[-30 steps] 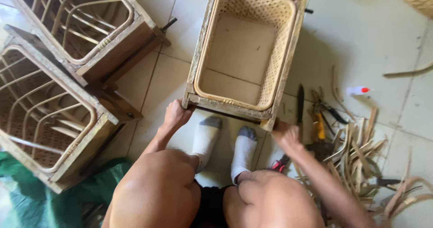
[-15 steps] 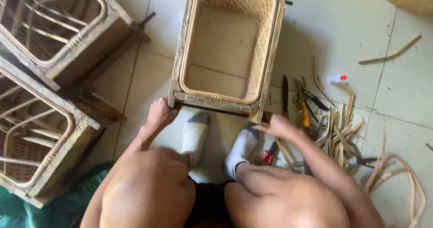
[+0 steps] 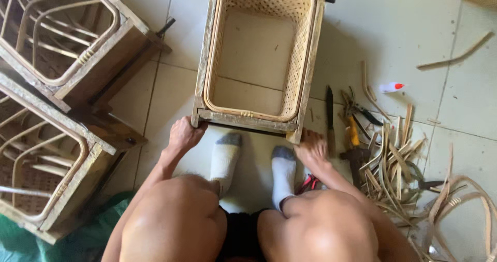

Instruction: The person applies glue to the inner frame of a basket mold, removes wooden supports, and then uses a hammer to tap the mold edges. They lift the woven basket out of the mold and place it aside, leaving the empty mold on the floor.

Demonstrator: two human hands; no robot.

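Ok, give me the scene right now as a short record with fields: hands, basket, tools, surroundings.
left hand: grips near left corner of woven basket frame
right hand: at near right corner of frame
feet: grey-toed socks against the near rail
tools: knife, yellow-handled tool on tiled floor
right side: cane strips
left side: two unfinished frames

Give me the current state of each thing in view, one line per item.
Woven basket in wooden frame: upright, open top, nothing inside.
Left hand: gripping the frame's near left corner.
Right hand: on the frame's near right corner.
Two rattan frames: stacked at the left, unwoven.
Knife: lying flat on the tiles.
Cane strips: loose pile on the floor.
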